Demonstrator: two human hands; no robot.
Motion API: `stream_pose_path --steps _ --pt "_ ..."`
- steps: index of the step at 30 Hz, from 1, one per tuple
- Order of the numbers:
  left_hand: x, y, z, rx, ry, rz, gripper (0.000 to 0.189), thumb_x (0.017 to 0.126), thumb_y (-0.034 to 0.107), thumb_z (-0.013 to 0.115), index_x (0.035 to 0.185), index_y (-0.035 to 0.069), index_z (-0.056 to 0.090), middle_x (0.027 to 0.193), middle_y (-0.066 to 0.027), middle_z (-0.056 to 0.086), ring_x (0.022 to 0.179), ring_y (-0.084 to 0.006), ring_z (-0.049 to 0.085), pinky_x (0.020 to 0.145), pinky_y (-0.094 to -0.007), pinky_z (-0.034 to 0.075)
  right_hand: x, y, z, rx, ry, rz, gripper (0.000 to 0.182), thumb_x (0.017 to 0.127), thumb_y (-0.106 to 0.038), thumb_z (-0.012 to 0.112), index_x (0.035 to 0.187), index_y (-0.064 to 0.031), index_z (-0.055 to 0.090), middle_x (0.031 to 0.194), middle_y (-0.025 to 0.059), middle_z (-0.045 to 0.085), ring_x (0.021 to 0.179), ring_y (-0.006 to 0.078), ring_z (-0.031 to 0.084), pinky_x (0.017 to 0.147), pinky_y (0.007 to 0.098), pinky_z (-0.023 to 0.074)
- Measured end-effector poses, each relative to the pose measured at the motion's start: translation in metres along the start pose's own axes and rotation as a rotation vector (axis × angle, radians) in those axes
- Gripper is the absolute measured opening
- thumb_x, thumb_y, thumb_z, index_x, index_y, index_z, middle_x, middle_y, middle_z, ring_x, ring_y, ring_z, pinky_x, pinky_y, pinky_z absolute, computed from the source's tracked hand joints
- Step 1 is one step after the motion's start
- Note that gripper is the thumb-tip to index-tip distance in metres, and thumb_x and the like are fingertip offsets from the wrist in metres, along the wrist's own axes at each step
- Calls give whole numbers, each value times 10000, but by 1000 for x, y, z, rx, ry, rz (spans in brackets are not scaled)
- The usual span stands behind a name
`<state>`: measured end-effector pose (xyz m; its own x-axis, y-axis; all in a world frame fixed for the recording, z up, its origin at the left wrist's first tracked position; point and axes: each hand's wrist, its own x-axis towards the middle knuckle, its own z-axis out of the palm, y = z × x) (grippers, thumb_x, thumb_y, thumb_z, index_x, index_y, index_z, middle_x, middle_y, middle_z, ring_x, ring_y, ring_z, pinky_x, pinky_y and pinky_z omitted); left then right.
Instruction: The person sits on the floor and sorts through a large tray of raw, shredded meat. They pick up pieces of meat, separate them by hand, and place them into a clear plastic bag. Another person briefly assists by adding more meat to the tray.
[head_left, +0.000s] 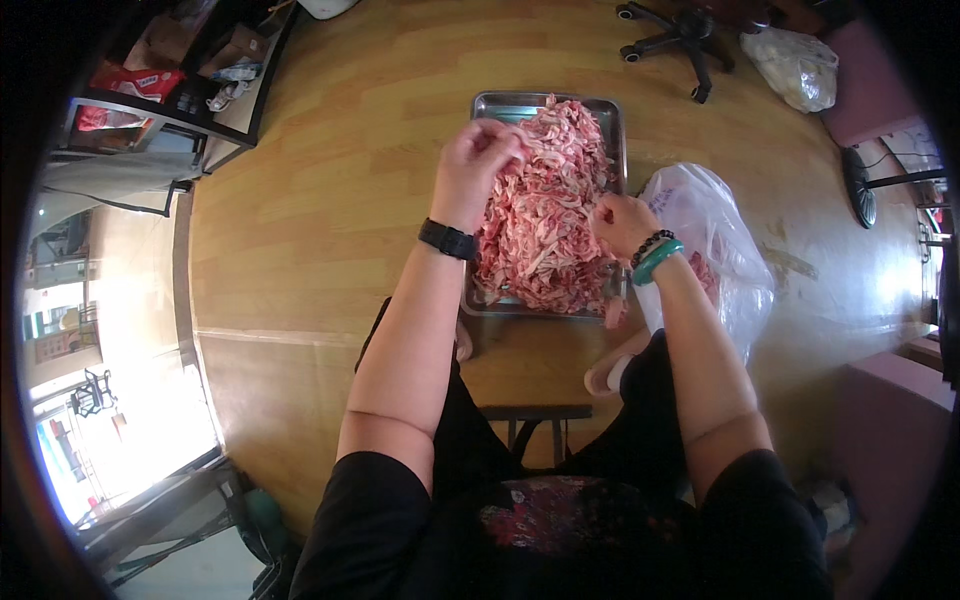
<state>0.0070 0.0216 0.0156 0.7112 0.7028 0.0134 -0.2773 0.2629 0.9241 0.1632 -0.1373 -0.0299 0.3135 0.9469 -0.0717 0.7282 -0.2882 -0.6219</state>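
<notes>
A heap of raw meat strips (547, 225) fills a rectangular metal tray (625, 142) on the floor before me. My left hand (484, 154), with a black watch on its wrist, is over the heap's upper left side, its fingers pinched on a piece of meat. My right hand (621, 225), wearing dark beads and a green bangle, is at the heap's right edge with curled fingers; whether it holds meat is hard to tell. Beside it on the right lies a translucent plastic bag (712, 225) with some reddish meat showing inside. One strip hangs over the tray's lower right corner.
My feet are on either side of the tray's near end. A wheeled chair base (679, 41) and a tied plastic bag (795, 67) are at the upper right. A shelf (176, 120) with packages stands at the upper left. Pink boxes (892, 420) stand along the right.
</notes>
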Motion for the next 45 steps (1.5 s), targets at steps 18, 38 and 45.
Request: stream_pose_path --steps 18,38,45 --pt "-11 -32 25 486 -9 33 239 766 148 629 896 -37 549 816 -100 601 751 -146 576 667 -258 458 7 -31 -29 1444 4 -17 610 653 168 306 1220 -30 414 1210 73 458 975 134 510 623 186 438" --pt "-22 -37 41 630 -75 213 199 726 68 562 891 -43 564 733 -124 603 658 -134 564 604 -270 444 2 -37 -18 488 395 -5 226 722 -137 630 893 -8 557 794 115 570 680 175 541 613 279 443" --pt "-28 -31 46 375 -36 47 219 753 68 556 944 -38 551 821 -68 593 749 -111 538 661 -247 435 7 -26 -11 1125 323 165 186 785 -116 529 901 25 564 821 123 607 725 215 575 605 295 448"
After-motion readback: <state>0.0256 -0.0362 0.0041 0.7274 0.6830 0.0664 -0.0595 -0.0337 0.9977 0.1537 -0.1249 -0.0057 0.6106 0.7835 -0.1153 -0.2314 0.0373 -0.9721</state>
